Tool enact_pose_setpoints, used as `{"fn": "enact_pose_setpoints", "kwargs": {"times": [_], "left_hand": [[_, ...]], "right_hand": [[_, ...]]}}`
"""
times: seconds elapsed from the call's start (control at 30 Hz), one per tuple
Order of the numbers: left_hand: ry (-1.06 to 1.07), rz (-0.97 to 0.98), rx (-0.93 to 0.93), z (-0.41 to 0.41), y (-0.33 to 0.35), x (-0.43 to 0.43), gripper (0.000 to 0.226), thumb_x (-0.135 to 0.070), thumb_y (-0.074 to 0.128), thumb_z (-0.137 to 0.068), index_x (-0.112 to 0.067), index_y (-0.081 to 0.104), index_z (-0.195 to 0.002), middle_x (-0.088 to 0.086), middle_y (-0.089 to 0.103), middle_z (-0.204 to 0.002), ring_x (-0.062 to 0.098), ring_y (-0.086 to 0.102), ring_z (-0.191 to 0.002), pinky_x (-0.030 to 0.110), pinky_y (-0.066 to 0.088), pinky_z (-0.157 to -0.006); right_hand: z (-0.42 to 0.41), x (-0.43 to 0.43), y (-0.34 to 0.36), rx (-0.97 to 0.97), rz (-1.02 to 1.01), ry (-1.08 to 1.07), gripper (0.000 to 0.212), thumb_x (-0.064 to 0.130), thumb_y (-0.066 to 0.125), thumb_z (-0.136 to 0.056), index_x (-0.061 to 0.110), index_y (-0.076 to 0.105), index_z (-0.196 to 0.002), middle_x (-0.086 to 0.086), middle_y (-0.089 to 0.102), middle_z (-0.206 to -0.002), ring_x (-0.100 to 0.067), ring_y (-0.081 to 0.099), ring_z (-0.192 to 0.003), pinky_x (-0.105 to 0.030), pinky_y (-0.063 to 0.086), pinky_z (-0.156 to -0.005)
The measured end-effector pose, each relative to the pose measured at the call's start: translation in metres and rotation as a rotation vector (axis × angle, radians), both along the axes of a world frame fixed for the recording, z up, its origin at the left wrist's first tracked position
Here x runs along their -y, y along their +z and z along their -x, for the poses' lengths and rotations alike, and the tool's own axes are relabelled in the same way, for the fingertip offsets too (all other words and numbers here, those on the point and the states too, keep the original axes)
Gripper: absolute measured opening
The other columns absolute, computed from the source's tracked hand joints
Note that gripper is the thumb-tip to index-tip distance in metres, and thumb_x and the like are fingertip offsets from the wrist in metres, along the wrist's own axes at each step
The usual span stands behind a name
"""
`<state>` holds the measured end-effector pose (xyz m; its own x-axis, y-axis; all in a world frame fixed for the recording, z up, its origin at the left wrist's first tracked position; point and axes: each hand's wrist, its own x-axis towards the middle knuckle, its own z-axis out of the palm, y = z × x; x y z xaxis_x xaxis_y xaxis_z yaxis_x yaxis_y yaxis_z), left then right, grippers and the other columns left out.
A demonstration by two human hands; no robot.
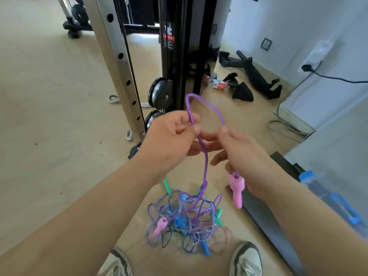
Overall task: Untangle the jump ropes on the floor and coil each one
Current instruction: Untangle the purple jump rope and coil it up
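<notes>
A purple jump rope (205, 162) rises from the tangle on the floor and arches in a loop between my hands. My left hand (171, 140) pinches one side of the loop. My right hand (243, 150) pinches the other side, and the rope's pink handle (237, 188) hangs below that hand. On the floor between my shoes lies a tangled pile of jump ropes (185, 220), with a striped purple-white cord, another pink handle (159, 226), green handles (166, 186) and blue handles (205, 248).
A metal gym rack post (117, 62) and weight plates (161, 93) stand ahead. Black attachments (256, 74) lie by the wall at right. A dark mat edge (264, 216) and a blue-capped water bottle (326, 196) are to my right. My shoes (247, 259) flank the pile.
</notes>
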<state>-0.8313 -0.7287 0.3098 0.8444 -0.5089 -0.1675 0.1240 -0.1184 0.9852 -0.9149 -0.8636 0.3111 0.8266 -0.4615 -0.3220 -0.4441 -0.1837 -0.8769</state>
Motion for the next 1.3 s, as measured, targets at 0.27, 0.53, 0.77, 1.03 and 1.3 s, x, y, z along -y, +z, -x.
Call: {"fn": "enact_pose_setpoints", "kwargs": {"times": [0.27,0.53,0.77,1.03,1.3], "left_hand": [[0.193,0.26,-0.106,-0.014,0.021,-0.005,0.016,-0.014,0.06,-0.103,-0.007,0.068,-0.115,0.015,0.079,-0.101,0.028,0.079,-0.089,0.037,0.065,-0.079],[-0.365,-0.339,-0.036,-0.006,-0.021,-0.008,0.02,0.0,0.069,-0.083,-0.016,0.078,-0.093,-0.001,0.077,-0.092,0.015,0.069,-0.088,0.034,0.056,-0.096],[-0.48,-0.345,0.143,-0.008,-0.022,-0.011,0.016,-0.011,0.061,-0.102,-0.01,0.075,-0.109,0.006,0.079,-0.092,0.018,0.075,-0.085,0.027,0.059,-0.086],[-0.336,-0.26,0.211,-0.011,0.002,-0.011,0.014,-0.01,0.06,-0.102,-0.008,0.073,-0.097,0.019,0.076,-0.083,0.024,0.071,-0.067,0.023,0.056,-0.06],[-0.457,-0.43,0.27,-0.005,-0.011,-0.01,0.025,-0.023,0.043,-0.11,-0.024,0.062,-0.126,0.0,0.077,-0.092,0.014,0.076,-0.082,0.039,0.061,-0.087]], "right_hand": [[-0.001,0.003,-0.022,-0.05,0.231,0.33,0.033,0.03,0.044,-0.109,0.019,0.068,-0.088,0.007,0.075,-0.08,-0.006,0.056,-0.061,-0.027,0.048,-0.065],[-0.007,-0.002,0.0,0.413,-0.407,0.078,0.042,0.021,0.037,-0.112,0.016,0.059,-0.076,-0.005,0.06,-0.066,-0.02,0.041,-0.053,-0.027,0.037,-0.05],[-0.008,0.02,0.0,0.328,-0.02,-0.074,0.043,0.031,0.039,-0.111,0.013,0.063,-0.081,-0.019,0.064,-0.069,-0.016,0.04,-0.046,-0.023,0.034,-0.044],[0.001,0.033,-0.008,0.255,-0.327,-0.059,0.035,0.04,0.043,-0.109,0.014,0.068,-0.109,-0.008,0.079,-0.105,-0.02,0.032,-0.048,-0.031,0.024,-0.051],[-0.001,0.017,-0.017,0.26,-0.058,-0.006,0.012,0.027,0.072,-0.096,0.021,0.08,-0.089,0.005,0.058,-0.058,-0.009,0.046,-0.051,-0.018,0.036,-0.046]]}}
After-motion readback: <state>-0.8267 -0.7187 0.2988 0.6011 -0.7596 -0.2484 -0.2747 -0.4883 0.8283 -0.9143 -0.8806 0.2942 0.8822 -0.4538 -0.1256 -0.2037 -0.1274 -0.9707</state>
